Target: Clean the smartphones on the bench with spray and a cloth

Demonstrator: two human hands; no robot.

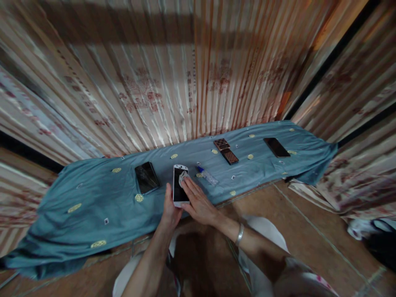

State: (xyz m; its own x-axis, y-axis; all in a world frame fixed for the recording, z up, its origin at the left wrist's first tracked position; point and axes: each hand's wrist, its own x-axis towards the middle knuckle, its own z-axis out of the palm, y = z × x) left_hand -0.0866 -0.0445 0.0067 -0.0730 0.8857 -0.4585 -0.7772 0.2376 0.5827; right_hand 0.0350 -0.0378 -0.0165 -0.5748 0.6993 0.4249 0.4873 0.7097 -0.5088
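Two hands on white phone (180, 185): left (171, 210) closed around lower edge, right (198, 200) flat, pressing wipe (183, 176) to screen; risk of slipping if pressed off-centre.

On the cloth (93, 198), your phone (179, 185) lies between another phone (146, 177) at left and the bottle (207, 175) at right.

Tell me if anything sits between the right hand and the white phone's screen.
Yes: a small pale cloth lies under the right hand's fingertips, pressed on the screen of the white phone. The left hand grips the phone's lower end directly, with nothing between.
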